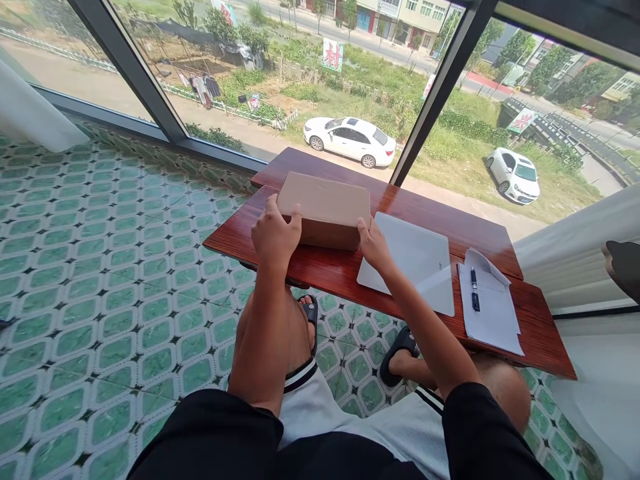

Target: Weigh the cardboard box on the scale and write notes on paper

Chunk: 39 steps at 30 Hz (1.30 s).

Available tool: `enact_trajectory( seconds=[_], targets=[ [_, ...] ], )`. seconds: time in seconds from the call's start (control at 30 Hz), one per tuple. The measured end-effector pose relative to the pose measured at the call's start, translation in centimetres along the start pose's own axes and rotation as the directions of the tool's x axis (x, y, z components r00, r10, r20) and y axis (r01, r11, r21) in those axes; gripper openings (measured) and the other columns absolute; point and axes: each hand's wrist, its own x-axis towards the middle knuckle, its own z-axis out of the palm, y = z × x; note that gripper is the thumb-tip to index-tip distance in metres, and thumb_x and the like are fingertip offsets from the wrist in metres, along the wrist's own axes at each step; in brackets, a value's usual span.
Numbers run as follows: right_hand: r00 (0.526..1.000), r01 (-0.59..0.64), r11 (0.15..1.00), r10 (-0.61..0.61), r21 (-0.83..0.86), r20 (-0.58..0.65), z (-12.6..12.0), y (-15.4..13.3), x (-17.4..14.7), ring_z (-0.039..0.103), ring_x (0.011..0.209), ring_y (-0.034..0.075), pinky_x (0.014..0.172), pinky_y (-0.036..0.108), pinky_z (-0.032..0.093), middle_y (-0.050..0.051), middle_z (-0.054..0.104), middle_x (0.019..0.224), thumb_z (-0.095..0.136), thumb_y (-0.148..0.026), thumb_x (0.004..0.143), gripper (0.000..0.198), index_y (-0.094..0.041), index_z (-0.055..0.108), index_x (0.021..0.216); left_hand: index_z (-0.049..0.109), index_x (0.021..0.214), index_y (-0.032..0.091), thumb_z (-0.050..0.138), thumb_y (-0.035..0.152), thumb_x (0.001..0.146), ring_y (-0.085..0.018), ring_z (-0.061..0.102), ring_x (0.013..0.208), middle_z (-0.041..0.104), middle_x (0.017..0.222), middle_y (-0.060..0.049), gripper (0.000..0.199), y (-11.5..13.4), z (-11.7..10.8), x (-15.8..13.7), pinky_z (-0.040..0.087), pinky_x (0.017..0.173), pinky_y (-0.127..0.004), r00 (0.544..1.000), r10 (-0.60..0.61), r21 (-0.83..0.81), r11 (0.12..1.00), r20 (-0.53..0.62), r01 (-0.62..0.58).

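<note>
A shut brown cardboard box (325,207) lies on the red-brown wooden table (320,267) by the window. My left hand (276,235) grips the box's near left corner, fingers curled over its top edge. My right hand (373,244) presses on the near right corner, partly over a flat white pad (420,260) lying to the right of the box. Both of my forearms reach forward from my lap.
A white paper sheet (493,310) with a dark pen (475,290) on it lies at the table's right end. Green patterned floor tiles (100,267) spread to the left. A white curtain (575,253) hangs at the right. My sandalled feet (400,347) rest under the table.
</note>
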Motion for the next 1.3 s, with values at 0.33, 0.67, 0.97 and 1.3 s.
enact_trajectory(
  seconds=[0.33, 0.67, 0.97, 1.3],
  targets=[
    [0.999, 0.012, 1.0, -0.012, -0.008, -0.034, -1.5, -0.9, -0.6, 0.051, 0.134, 0.028, 0.115, 0.045, 0.04, 0.008, 0.056, 0.144, 0.032, -0.05, 0.101, 0.055, -0.021, 0.047, 0.146, 0.051, 0.142, 0.018, 0.048, 0.051, 0.09, -0.039, 0.063, 0.12, 0.063, 0.137, -0.016, 0.062, 1.4, -0.7, -1.0, 0.047, 0.104, -0.053, 0.999, 0.026, -0.036, 0.999, -0.04, -0.028],
    [0.993, 0.048, 0.997, -0.054, -0.055, -0.109, -4.8, -0.9, -1.8, 0.052, 0.134, 0.028, 0.112, 0.043, 0.042, 0.009, 0.056, 0.144, 0.026, -0.067, 0.1, 0.067, -0.021, 0.047, 0.145, 0.053, 0.138, 0.021, 0.048, 0.052, 0.091, -0.033, 0.068, 0.112, 0.068, 0.131, -0.011, 0.057, 3.3, -0.1, -2.5, 0.051, 0.098, -0.043, 0.987, 0.095, -0.097, 0.989, -0.132, -0.109],
    [0.98, 0.02, 0.999, -0.028, -0.043, -0.195, -8.8, 0.5, -3.9, 0.054, 0.128, 0.031, 0.106, 0.043, 0.044, 0.013, 0.059, 0.14, 0.033, -0.062, 0.098, 0.065, -0.018, 0.052, 0.141, 0.057, 0.134, 0.02, 0.045, 0.05, 0.093, -0.028, 0.072, 0.1, 0.071, 0.124, -0.01, 0.052, 5.5, 1.3, -4.5, 0.053, 0.087, -0.036, 0.981, 0.158, -0.22, 0.959, -0.113, -0.179],
    [0.952, 0.001, 0.995, -0.031, -0.1, -0.303, -13.3, 2.9, -6.3, 0.06, 0.115, 0.03, 0.097, 0.044, 0.047, 0.013, 0.065, 0.129, 0.032, -0.056, 0.1, 0.054, -0.021, 0.06, 0.13, 0.061, 0.132, 0.021, 0.044, 0.038, 0.095, -0.021, 0.07, 0.108, 0.072, 0.123, -0.008, 0.044, 7.8, 3.2, -7.4, 0.053, 0.09, -0.029, 0.965, 0.261, -0.433, 0.866, -0.034, -0.25]
  ],
)
